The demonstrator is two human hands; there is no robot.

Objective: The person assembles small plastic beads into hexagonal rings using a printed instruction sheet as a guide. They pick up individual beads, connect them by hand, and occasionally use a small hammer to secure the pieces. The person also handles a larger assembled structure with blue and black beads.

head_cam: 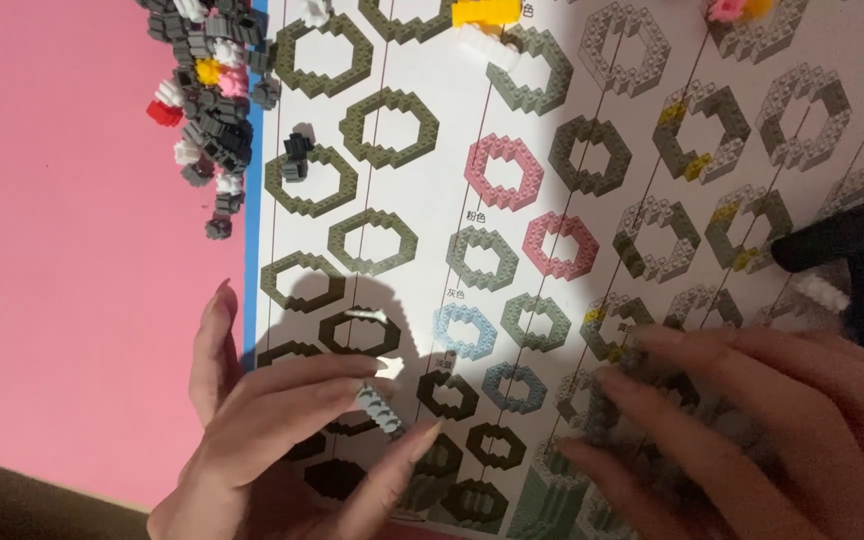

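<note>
In the head view, the left hand [282,440] pinches a small pale grey brick strip [380,408] between thumb and fingertips, low over the printed instruction sheet [512,110] that shows rows of ring-shaped brick layers. The right hand [752,430] lies curled over a partly built grey brick piece [642,400] on the sheet; its grip is blurred, so whether it clamps the piece or only steadies it cannot be told. A heap of loose small bricks [207,90] sits well apart at the upper left, on the pink counter [72,250]. To do this well, the strip should probably be kept level, its studs lined up with the built piece before pressing, while the right hand braces that piece against the sheet.
</note>
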